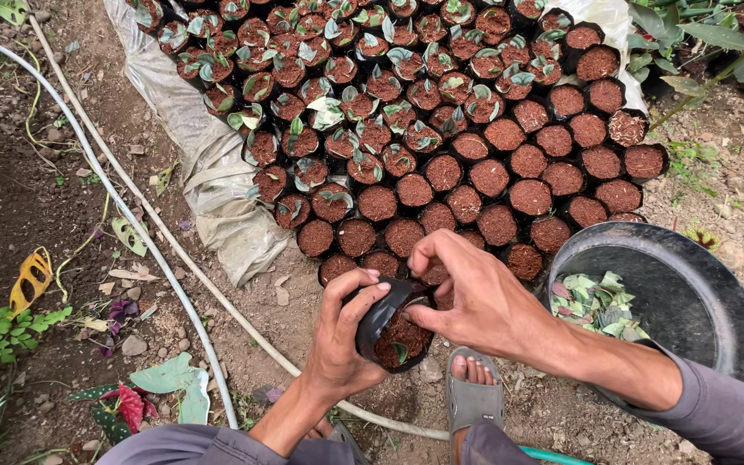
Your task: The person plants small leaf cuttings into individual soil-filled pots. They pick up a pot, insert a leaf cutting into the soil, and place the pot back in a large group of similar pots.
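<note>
One black soft-plastic grow bag (pixel 393 331), filled with coarse red-brown medium and holding a small green leaf cutting (pixel 400 350), is tilted toward the viewer just in front of the block of bags (pixel 441 120). The left hand (pixel 342 331) grasps the bag's wall from the side, fingers curled over the folded rim; the right hand (pixel 471 297) pinches the opposite rim between thumb and fingers. The block comprises several dozen identical round bags, too many to count exactly: those farther from the held bag carry variegated green-and-pink leaves, while those nearer and to its right show bare medium only. Under the block lies one crumpled translucent plastic sheet (pixel 217 172). Right of the held bag stands one round black basin (pixel 699 293) containing a heap of loose leaf cuttings (pixel 596 306). Two pale hoses (pixel 144 232) cross the bare soil left of the held bag. One foot in a grey sandal (pixel 473 392) rests just below it.
</note>
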The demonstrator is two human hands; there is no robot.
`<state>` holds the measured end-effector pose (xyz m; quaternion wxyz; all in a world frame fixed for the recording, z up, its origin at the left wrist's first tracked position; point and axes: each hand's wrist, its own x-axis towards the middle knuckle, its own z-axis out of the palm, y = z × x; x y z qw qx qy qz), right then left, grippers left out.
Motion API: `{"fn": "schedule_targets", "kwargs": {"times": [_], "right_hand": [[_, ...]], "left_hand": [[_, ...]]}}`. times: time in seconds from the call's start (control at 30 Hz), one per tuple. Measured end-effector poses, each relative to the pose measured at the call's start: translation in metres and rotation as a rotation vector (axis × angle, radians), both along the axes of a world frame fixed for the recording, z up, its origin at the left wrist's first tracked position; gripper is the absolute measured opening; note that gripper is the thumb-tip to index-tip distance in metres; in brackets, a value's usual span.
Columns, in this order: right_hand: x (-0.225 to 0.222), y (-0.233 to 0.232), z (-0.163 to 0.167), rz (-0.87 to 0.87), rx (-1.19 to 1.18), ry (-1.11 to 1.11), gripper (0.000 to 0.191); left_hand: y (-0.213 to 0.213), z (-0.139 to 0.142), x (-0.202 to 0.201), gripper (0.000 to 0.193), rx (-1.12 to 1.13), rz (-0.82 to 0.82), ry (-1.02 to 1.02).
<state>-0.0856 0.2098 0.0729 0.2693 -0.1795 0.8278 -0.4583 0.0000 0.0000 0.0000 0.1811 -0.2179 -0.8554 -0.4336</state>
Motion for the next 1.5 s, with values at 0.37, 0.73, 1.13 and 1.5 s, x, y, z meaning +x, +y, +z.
{"fn": "schedule_targets", "kwargs": {"times": [0.37, 0.73, 1.13, 1.5], "right_hand": [[-0.032, -0.002, -0.001, -0.015, -0.052, -0.166, 0.04], [-0.06, 0.023, -0.006, 0.198, -0.279, 0.049, 0.065], [-0.061, 0.029, -0.007, 0.051, -0.295, -0.125, 0.049], [-0.078, 0.046, -0.02, 0.14, -0.404, -0.16, 0.054]], "left_hand": [[0.005, 0.005, -0.034, 0.098, 0.056, -0.048, -0.02], [0.017, 0.005, -0.06, 0.1, 0.097, 0.019, -0.071], [0.025, 0.004, -0.066, 0.099, 0.123, -0.068, -0.048], [0.037, -0.002, -0.082, 0.101, 0.173, -0.1, -0.114]]}}
